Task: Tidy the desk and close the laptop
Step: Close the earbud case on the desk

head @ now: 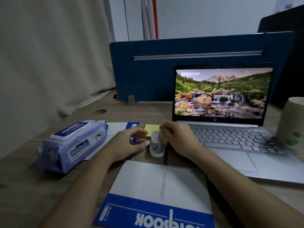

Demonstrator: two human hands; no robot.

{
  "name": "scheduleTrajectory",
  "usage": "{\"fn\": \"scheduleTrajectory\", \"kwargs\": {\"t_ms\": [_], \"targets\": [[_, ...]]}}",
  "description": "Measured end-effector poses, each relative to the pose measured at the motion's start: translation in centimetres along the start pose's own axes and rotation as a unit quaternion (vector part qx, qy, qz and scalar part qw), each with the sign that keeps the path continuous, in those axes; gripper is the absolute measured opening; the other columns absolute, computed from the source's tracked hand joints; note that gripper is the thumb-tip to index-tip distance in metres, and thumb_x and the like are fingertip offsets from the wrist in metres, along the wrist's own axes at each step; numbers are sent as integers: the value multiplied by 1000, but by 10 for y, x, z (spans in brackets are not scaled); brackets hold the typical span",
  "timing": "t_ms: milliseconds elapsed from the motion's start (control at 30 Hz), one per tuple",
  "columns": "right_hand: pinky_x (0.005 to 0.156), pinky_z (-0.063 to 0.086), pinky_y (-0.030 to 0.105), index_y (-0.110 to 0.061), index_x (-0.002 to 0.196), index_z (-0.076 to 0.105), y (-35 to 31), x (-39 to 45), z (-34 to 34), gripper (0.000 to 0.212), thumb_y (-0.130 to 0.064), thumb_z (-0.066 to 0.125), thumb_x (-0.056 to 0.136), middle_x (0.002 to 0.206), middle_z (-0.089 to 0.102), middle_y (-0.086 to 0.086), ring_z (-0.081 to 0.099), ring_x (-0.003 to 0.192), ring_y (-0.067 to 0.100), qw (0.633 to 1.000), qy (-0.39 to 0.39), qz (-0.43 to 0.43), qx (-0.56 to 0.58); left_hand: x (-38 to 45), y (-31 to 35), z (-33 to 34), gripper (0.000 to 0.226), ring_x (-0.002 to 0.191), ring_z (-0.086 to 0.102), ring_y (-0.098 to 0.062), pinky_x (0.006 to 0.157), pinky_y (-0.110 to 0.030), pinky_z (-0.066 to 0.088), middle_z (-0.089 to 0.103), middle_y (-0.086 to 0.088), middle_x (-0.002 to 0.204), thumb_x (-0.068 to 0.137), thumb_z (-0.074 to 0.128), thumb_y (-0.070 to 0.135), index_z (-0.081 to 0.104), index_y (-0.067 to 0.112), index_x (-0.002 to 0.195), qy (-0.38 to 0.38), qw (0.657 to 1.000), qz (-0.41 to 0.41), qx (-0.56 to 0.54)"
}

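Note:
A silver laptop (233, 142) stands open at the right, its screen lit with a landscape. Just left of it a white earbud case (157, 148) sits open on the desk. My right hand (177, 137) grips the case's raised lid. My left hand (130, 143) pinches a small white earbud (146, 143) just left of the case. A yellow sticky-note pad (150, 129) lies behind the case. One blue-and-white notebook (156, 195) lies in front of me, a second one (118, 129) under my left hand.
A purple pack of wet wipes (74, 145) lies at the left. A paper cup (291, 124) with green dots stands at the right edge beside the laptop. A blue divider panel (148, 71) closes off the back of the wooden desk (24, 186). A curtain hangs at left.

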State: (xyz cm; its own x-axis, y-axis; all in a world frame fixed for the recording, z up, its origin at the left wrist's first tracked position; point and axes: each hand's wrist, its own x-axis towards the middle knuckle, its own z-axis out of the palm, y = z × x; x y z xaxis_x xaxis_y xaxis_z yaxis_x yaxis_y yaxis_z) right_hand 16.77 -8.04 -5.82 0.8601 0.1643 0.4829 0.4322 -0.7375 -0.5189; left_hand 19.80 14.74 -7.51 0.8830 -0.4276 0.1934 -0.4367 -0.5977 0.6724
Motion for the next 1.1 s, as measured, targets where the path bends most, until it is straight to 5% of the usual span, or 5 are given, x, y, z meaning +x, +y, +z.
{"fn": "scheduleTrajectory", "kwargs": {"t_ms": [333,600,767,1100], "targets": [[80,54,41,-16,109,67,16,-8,-18,22,-15,51,94,98,72,1,65,90,18,997,43,55,12,7,7,12,27,95,60,4,75,-13,46,61,27,99,90,66,28,62,43,113,15,998,19,64],[82,53,40,-17,111,67,20,-10,-18,23,-15,53,94,102,72,1,65,95,19,997,49,62,10,-4,14,2,23,98,70,-10,83,-23,56,73,11,105,84,75,15,73,35,95,77,981,43,-176],[79,54,38,-17,111,67,21,-8,-18,21,-16,54,94,102,72,1,65,93,19,997,53,58,3,-5,18,11,22,99,70,-13,84,-30,57,74,7,102,82,76,16,72,30,99,33,985,46,-166],[81,54,42,-15,106,68,20,-9,-13,20,-12,53,93,103,72,5,67,92,22,998,33,56,5,-3,18,14,24,98,70,-9,84,-23,56,74,9,101,82,76,14,72,27,101,25,989,57,-137]]}}
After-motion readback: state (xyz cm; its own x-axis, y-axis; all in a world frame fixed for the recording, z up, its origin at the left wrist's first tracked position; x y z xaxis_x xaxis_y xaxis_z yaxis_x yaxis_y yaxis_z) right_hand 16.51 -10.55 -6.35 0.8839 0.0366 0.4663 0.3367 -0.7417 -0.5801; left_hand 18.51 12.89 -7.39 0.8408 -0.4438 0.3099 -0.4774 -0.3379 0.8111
